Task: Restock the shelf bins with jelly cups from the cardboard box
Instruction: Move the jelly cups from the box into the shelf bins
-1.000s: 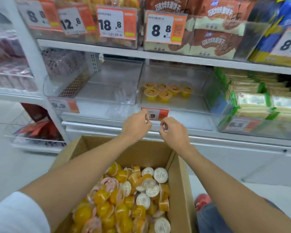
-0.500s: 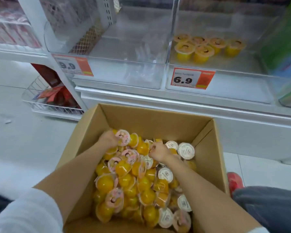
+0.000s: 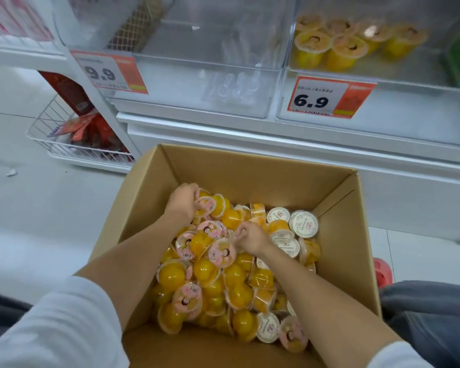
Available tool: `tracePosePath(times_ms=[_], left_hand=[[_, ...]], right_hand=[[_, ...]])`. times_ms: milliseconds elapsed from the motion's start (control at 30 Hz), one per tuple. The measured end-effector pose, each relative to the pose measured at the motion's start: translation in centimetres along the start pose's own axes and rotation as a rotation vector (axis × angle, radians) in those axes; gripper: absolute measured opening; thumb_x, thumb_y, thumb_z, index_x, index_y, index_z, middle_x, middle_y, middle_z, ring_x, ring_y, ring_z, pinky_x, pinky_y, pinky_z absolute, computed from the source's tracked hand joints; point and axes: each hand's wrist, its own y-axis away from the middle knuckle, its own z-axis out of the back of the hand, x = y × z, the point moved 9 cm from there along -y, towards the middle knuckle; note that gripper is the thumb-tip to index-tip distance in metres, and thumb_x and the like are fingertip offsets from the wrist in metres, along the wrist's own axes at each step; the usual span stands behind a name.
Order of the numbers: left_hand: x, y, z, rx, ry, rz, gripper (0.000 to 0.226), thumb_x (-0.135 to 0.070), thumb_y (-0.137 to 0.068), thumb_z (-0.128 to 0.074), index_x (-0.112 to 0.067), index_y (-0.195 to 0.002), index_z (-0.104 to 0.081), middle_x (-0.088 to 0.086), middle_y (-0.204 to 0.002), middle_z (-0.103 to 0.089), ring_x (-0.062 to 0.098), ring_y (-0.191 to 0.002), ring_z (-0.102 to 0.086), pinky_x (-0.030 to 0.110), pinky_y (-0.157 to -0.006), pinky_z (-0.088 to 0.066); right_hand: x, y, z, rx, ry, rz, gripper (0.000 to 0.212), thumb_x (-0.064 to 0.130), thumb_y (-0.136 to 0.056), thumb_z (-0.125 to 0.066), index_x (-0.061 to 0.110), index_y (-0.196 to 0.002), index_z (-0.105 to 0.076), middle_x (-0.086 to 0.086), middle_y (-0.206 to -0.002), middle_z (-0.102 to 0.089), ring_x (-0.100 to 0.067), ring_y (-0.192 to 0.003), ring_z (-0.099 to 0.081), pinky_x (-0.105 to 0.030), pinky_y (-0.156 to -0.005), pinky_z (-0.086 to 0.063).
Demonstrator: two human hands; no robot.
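Reaching into the cardboard box (image 3: 250,171), both forearms cross a heap of jelly cups (image 3: 223,282) lying under and behind the hands. The right hand (image 3: 251,237) sits on the heap with its fingers curled downward; whether it grasps a cup cannot be told. Ahead and to its left, the left hand (image 3: 183,200) curls its fingers round a pink-lidded cup (image 3: 206,205). Beyond both hands stand clear shelf bins: the left bin (image 3: 183,83) with a 9.9 tag (image 3: 109,73), and the right bin (image 3: 409,115) with a 6.9 tag (image 3: 327,98), holding a few yellow cups (image 3: 340,49).
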Motion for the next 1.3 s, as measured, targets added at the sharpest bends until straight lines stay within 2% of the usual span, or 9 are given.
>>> tracePosePath(times_ms=[133,200,267,400,667,800,1033,1200,1300], left_hand=[[-1.5,0.9,2.1,0.005,0.060,0.044,0.032,-0.011,-0.082,-0.072,-0.016,-0.073,-0.042,0.006,-0.090,-0.053,0.021,-0.076,-0.048,0.029,-0.061,-0.037],[-2.5,2.0,3.3,0.007,0.076,0.066,0.032,-0.012,-0.082,-0.072,-0.016,-0.074,-0.042,0.004,-0.086,-0.053,0.020,-0.076,-0.047,0.029,-0.060,-0.038],[-3.2,3.2,3.8,0.024,0.083,0.087,0.031,-0.012,-0.082,-0.073,-0.016,-0.075,-0.043,0.002,-0.084,-0.052,0.018,-0.077,-0.048,0.026,-0.058,-0.038],[-3.3,4.9,3.1,0.072,0.045,0.102,0.035,-0.015,-0.082,-0.074,-0.018,-0.070,-0.041,0.001,-0.087,-0.054,0.018,-0.079,-0.049,0.024,-0.059,-0.038],[-5.2,6.1,5.6,0.120,0.009,0.085,0.025,-0.019,-0.084,-0.073,-0.015,-0.090,-0.049,0.003,-0.098,-0.055,0.020,-0.086,-0.052,0.028,-0.070,-0.044],[-12.1,6.2,9.8,0.101,0.170,-0.042,0.026,-0.023,-0.084,-0.073,-0.017,-0.097,-0.051,0.004,-0.105,-0.056,0.023,-0.091,-0.054,0.029,-0.075,-0.047],[-27.3,7.9,16.6,0.089,0.696,-0.267,0.015,-0.012,-0.091,-0.064,-0.012,-0.095,-0.050,0.016,-0.101,-0.057,0.018,-0.064,-0.061,0.024,-0.048,-0.057],[-35.8,4.4,18.3,-0.074,0.773,-0.316,0.018,-0.025,-0.090,-0.065,-0.010,-0.097,-0.059,0.016,-0.107,-0.066,0.027,-0.077,-0.067,0.044,-0.069,-0.060],[-40.4,0.3,17.2,-0.087,0.628,-0.342,0.030,-0.029,-0.090,-0.065,-0.008,-0.111,-0.059,0.015,-0.114,-0.064,0.031,-0.089,-0.068,0.041,-0.080,-0.058]], right_hand=[[1.0,1.2,3.9,-0.055,-0.055,-0.036,0.023,-0.002,-0.078,-0.071,0.017,-0.085,-0.062,-0.002,-0.081,-0.063,-0.019,-0.082,-0.065,-0.030,-0.067,-0.052],[2.1,2.7,2.7,0.085,0.004,-0.054,0.064,0.004,-0.077,-0.076,0.019,-0.133,-0.048,-0.007,-0.109,-0.063,-0.023,-0.106,-0.058,-0.033,-0.088,-0.049],[2.7,4.2,-0.3,0.230,0.123,-0.066,0.093,0.015,-0.078,-0.078,0.021,-0.152,-0.022,-0.010,-0.144,-0.043,-0.030,-0.133,-0.042,-0.036,-0.106,-0.040],[1.5,4.8,-3.7,0.079,0.170,-0.071,0.059,0.020,-0.092,-0.061,0.014,-0.144,-0.035,-0.015,-0.140,-0.046,-0.032,-0.126,-0.048,-0.018,-0.088,-0.044],[3.8,7.1,5.8,-0.119,0.140,0.076,0.024,0.008,-0.083,-0.065,0.017,-0.097,-0.048,0.001,-0.099,-0.055,-0.020,-0.085,-0.053,-0.025,-0.058,-0.040],[8.5,12.6,18.1,-0.295,-0.083,0.175,0.033,0.012,-0.083,-0.070,0.009,-0.115,-0.059,-0.006,-0.112,-0.062,-0.018,-0.094,-0.054,-0.025,-0.075,-0.043],[15.4,21.4,34.4,-0.553,-0.463,0.316,0.013,0.009,-0.091,-0.058,0.011,-0.104,-0.055,-0.012,-0.077,-0.059,-0.017,-0.047,-0.056,-0.022,-0.041,-0.048],[16.4,21.1,42.0,-0.689,-0.608,0.338,0.011,0.009,-0.087,-0.063,0.010,-0.096,-0.057,-0.009,-0.076,-0.061,-0.019,-0.053,-0.055,-0.025,-0.045,-0.045],[14.8,17.9,46.1,-0.757,-0.649,0.258,0.027,0.009,-0.084,-0.066,0.003,-0.109,-0.057,-0.015,-0.092,-0.061,-0.020,-0.056,-0.055,-0.025,-0.041,-0.044]])
